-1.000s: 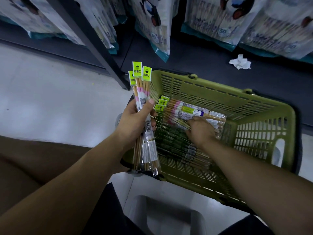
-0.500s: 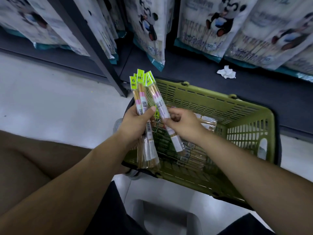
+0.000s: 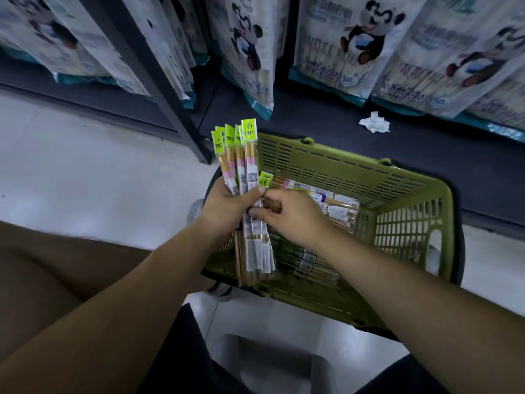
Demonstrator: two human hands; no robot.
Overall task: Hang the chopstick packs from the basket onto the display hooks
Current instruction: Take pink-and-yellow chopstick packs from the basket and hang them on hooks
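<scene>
I count five clear, green-tagged chopstick packs (image 3: 246, 177) fanned upright at frame centre, gripped in my left hand (image 3: 227, 207); my right hand (image 3: 292, 216) pinches their middle. More packs lie below-right in one olive plastic basket (image 3: 409, 200).

Two hands are in view — the left hand (image 3: 227, 207) and the right hand (image 3: 295, 216). One green basket (image 3: 409, 211) sits on the floor. The fan of chopstick packs (image 3: 241, 177) in the left hand shows about five bright green header tags; the exact count is hard to tell where they overlap. More packs (image 3: 335, 201) lie in the basket — too many and too overlapped to count. One crumpled white tissue (image 3: 374, 122) lies on the dark shelf base.
</scene>
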